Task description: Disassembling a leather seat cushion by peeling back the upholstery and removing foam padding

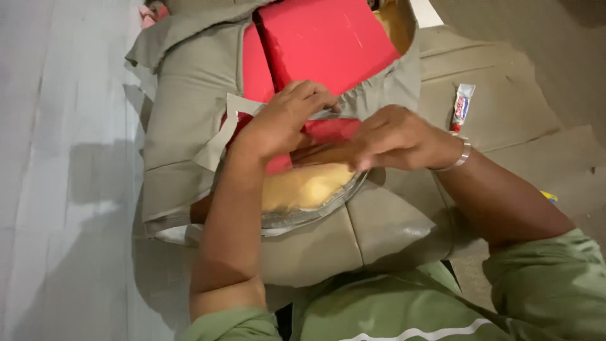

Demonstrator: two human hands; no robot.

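Observation:
A grey fabric cover (189, 82) lies spread over a red foam cushion (322, 38), with its opening edged by a grey zip seam (309, 211). Yellowish foam (306, 186) shows inside the opening. My left hand (284, 120) presses down on the red cushion at the cover's edge, fingers curled over the fabric. My right hand (394, 139), a metal bangle (464, 155) on its wrist, meets the left with fingers pushed into the opening against the red cushion. What the fingertips grip is hidden.
A small tube (462, 107) lies on flattened brown cardboard (505, 120) to the right. A pale grey floor (63, 170) runs along the left. My green sleeves (543, 284) fill the bottom edge.

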